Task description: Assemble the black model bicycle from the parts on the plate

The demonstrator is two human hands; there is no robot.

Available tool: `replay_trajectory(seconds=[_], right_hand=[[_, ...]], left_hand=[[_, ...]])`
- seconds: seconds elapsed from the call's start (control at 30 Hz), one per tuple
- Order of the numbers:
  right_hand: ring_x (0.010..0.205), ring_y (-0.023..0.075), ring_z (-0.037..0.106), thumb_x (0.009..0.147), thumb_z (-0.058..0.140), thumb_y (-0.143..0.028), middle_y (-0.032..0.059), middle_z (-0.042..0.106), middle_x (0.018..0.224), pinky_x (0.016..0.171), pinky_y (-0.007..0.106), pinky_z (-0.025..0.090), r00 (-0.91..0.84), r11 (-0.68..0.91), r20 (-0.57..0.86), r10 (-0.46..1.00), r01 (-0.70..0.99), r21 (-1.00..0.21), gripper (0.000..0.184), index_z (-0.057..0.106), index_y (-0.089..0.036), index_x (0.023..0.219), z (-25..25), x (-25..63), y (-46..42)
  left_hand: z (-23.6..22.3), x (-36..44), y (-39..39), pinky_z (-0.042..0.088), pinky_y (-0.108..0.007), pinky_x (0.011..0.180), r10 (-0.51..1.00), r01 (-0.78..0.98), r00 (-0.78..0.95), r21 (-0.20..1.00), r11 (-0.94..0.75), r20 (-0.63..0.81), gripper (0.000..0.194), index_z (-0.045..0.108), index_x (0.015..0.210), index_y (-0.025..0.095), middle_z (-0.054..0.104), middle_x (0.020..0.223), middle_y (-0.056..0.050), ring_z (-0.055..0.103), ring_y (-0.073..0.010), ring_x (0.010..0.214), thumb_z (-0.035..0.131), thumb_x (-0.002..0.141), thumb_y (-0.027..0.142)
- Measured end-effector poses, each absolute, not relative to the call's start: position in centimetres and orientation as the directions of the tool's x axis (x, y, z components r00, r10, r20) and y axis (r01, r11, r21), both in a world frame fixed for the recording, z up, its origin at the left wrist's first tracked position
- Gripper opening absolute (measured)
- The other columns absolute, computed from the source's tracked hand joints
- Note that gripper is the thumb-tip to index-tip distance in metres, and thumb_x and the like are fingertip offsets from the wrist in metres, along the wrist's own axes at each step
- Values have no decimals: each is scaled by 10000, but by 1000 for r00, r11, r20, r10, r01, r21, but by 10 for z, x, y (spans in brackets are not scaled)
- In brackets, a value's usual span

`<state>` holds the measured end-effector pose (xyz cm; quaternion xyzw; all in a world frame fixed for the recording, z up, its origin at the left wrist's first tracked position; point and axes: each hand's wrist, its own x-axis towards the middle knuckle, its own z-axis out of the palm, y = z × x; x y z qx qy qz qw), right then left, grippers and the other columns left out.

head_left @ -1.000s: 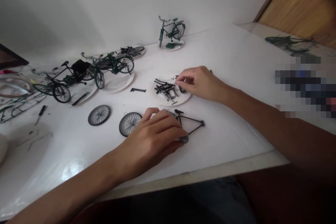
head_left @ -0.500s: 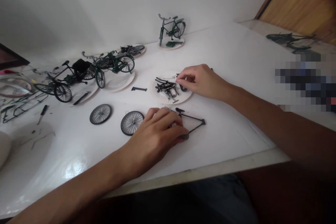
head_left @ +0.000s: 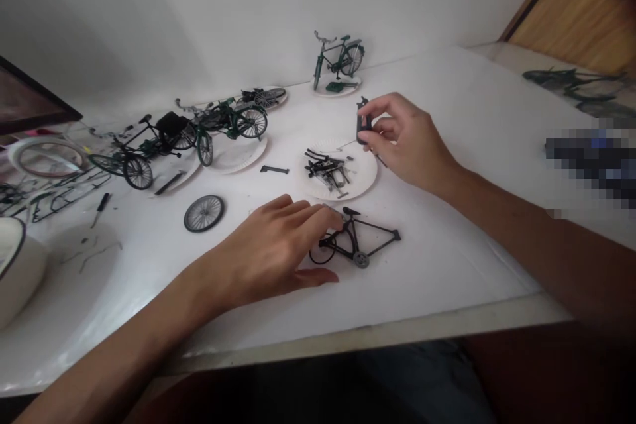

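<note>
A small black model bicycle frame (head_left: 377, 248) with a saddle and a grey chainring lies flat near the table's front. Beside its left end is my left hand (head_left: 283, 245), thumb and fingers spread apart around a thin dark ring (head_left: 322, 261); whether a fingertip touches the frame is unclear. My right hand (head_left: 410, 146) pinches a dark elongated part with an opening in it (head_left: 364, 124), held up over the right rim of a paper plate (head_left: 370, 179). On that plate lie several small black and grey bicycle parts (head_left: 330, 169).
A loose spoked wheel (head_left: 204, 213), a black pump-like piece (head_left: 275, 169) and a screwdriver (head_left: 102, 207) lie to the left. Assembled model bicycles (head_left: 228, 122) stand behind, with another (head_left: 340, 56) by the wall. A white bowl (head_left: 22, 271) sits at the left edge.
My right hand has risen from the plate with the dark part in its fingers. My left hand has loosened and shifted left, uncovering the frame's chainring and left end.
</note>
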<state>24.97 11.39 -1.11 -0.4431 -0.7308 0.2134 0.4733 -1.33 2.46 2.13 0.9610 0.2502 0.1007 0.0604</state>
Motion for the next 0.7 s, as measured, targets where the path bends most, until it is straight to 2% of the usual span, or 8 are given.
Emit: replay_trajectory(seconds=[0.1, 0.17, 0.27, 0.37, 0.6, 0.7], right_hand=[[833, 172, 664, 966, 556, -230, 89, 597, 1231, 717, 344, 590, -126, 517, 510, 851, 375, -769, 280, 519, -265, 1241, -12, 250, 115], [806, 172, 646, 977, 537, -224, 92, 601, 1189, 713, 355, 586, -122, 529, 525, 843, 364, -766, 296, 476, -266, 1264, -11, 251, 116], [822, 185, 621, 970, 534, -204, 97, 609, 1152, 731, 370, 590, -121, 561, 559, 820, 365, -743, 307, 468, -254, 1266, -11, 252, 116], [879, 207, 624, 967, 520, -198, 102, 613, 1142, 746, 380, 593, -126, 562, 562, 817, 393, -728, 297, 495, -241, 1260, -12, 252, 116], [944, 225, 648, 970, 521, -193, 92, 611, 1173, 800, 401, 597, -159, 545, 536, 829, 444, -711, 304, 526, -269, 1265, -14, 252, 116], [968, 225, 643, 975, 501, -188, 86, 607, 1197, 822, 396, 591, -177, 545, 529, 830, 461, -701, 326, 516, -289, 1285, -14, 252, 116]], left_hand=[[22, -17, 25, 452, -326, 795, 507, 486, 850, 156, -860, 144, 266, 548, 1245, 181, 702, 975, -23, 611, -189, 824, 609, 1001, 266], [23, -21, 26, 460, -301, 797, 539, 507, 829, 208, -836, 148, 260, 559, 1279, 225, 719, 1000, -10, 628, -176, 859, 567, 1019, 210], [23, -26, 30, 465, -271, 754, 596, 538, 790, 304, -786, 142, 250, 601, 1264, 271, 732, 1007, 5, 645, -159, 862, 573, 1020, 223], [22, -26, 33, 473, -273, 766, 606, 541, 788, 350, -765, 107, 207, 645, 1216, 267, 741, 1010, 1, 656, -155, 859, 582, 1021, 246], [25, -27, 36, 454, -262, 741, 568, 500, 810, 334, -799, 145, 156, 690, 1102, 225, 745, 981, 4, 634, -151, 848, 587, 1004, 160], [26, -27, 37, 453, -254, 735, 574, 503, 805, 342, -794, 149, 124, 699, 1071, 218, 741, 957, 4, 636, -142, 831, 606, 999, 180]])
